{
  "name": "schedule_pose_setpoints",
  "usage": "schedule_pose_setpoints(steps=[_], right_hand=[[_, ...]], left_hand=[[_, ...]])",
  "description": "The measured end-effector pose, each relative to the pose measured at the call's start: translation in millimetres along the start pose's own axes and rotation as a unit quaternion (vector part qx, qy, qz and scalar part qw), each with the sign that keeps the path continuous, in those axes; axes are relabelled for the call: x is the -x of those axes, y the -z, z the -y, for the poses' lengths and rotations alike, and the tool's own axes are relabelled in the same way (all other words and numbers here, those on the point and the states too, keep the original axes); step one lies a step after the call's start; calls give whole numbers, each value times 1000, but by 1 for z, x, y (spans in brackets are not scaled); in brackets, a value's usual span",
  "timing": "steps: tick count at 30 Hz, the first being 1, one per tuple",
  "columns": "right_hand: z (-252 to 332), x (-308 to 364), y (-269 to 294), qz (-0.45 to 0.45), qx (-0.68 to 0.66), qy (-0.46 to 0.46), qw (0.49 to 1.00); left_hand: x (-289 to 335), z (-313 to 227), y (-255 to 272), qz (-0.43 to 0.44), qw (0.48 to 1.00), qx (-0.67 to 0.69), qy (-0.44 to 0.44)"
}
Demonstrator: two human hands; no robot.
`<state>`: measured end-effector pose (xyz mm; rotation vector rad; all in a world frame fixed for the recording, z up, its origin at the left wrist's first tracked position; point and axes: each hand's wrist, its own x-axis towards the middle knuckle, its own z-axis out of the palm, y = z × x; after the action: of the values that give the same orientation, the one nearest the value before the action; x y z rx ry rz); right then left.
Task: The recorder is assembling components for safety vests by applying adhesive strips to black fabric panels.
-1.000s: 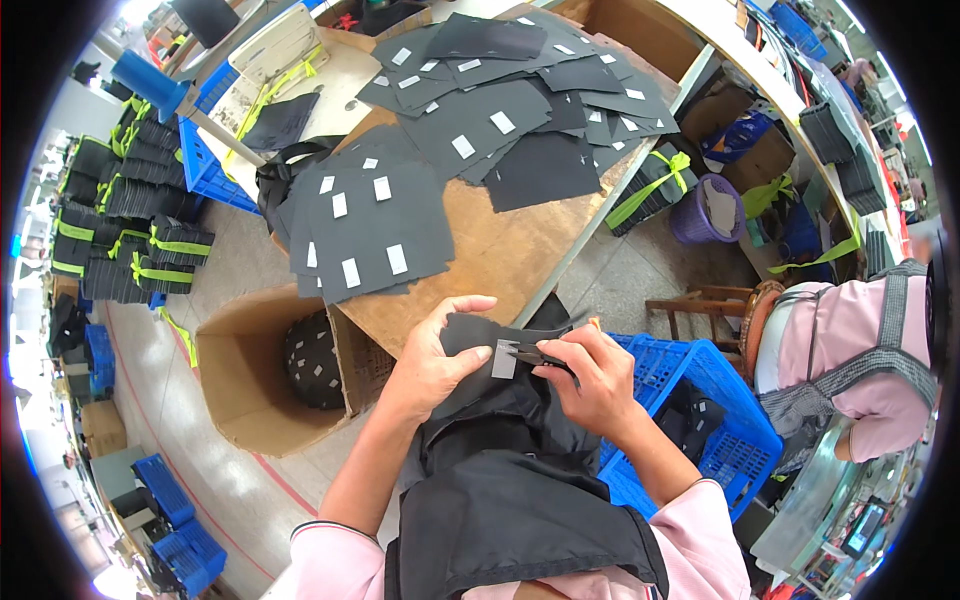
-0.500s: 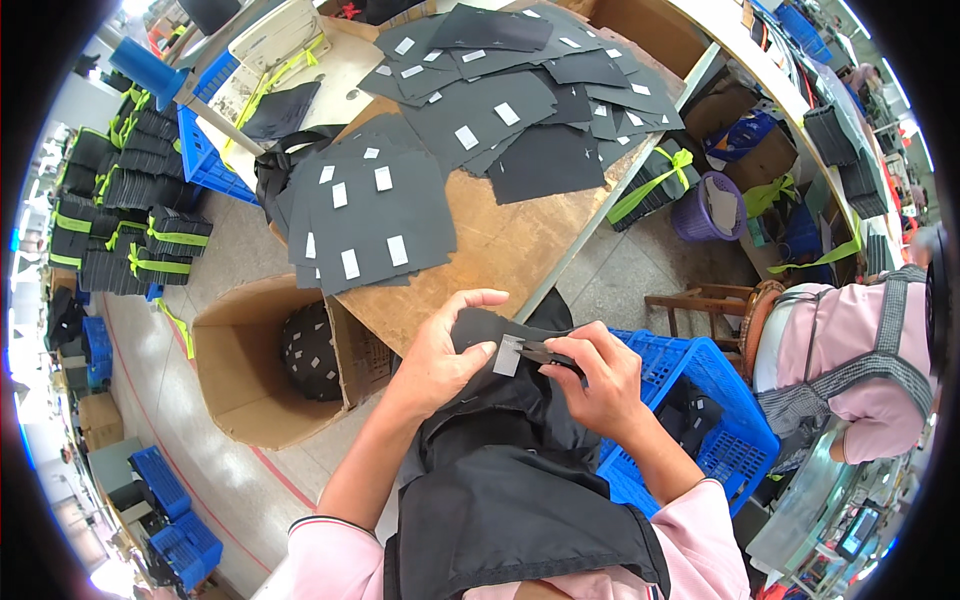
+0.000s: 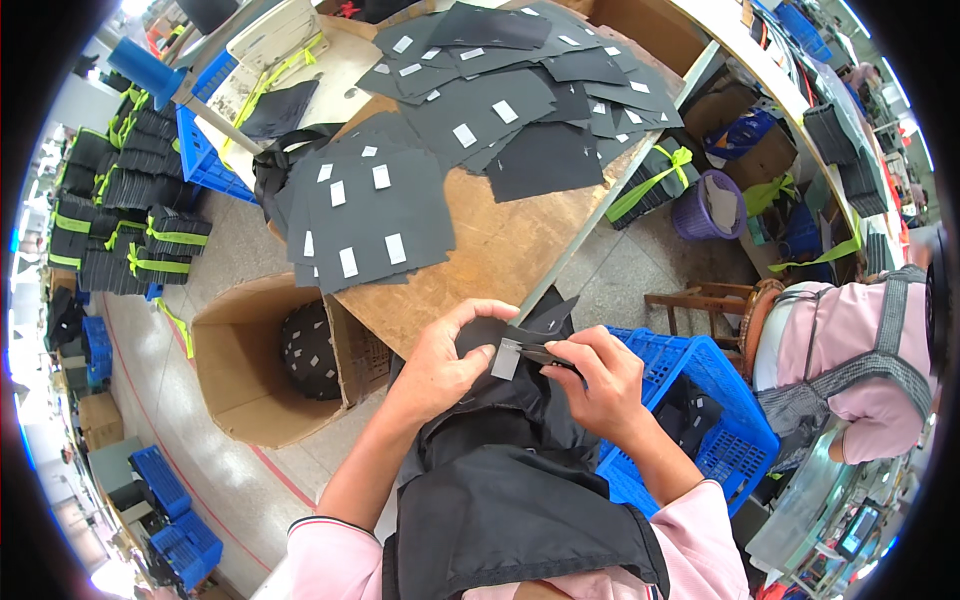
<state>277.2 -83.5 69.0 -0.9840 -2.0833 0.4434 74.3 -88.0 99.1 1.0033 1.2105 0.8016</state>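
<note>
Tab (image 3: 505, 360) lies just right of the nearer left fingers (image 3: 473, 362), long axis bodyward; these pinch the sheet (image 3: 480, 333), right fingers (image 3: 578, 352) grip a tool (image 3: 535, 355).

PLACE: workshop, factory kind | STOCK: dark cut panels (image 3: 365, 220) spread over a worktable (image 3: 490, 235); black bundles (image 3: 145, 195) tied with yellow-green strips (image 3: 165, 267) | CONTAINERS: blue plastic crate (image 3: 735, 450); open cardboard box (image 3: 225, 410); purple bin (image 3: 690, 223) | GROUND: grey floor (image 3: 235, 420); red line (image 3: 285, 479) across it | PEOPLE: co-worker (image 3: 845, 335) at right in pink top and grey straps
</note>
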Motion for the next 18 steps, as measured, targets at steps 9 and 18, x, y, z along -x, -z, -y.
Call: schedule_pose_setpoints(steps=[9,18], right_hand=[[2,-2,4,41,20,3,999],[3,0,6,-10,29,12,999]], left_hand=[[1,0,-2,-8,1000,-1,-11],[0,0,-4,-14,1000,-22,-5]])
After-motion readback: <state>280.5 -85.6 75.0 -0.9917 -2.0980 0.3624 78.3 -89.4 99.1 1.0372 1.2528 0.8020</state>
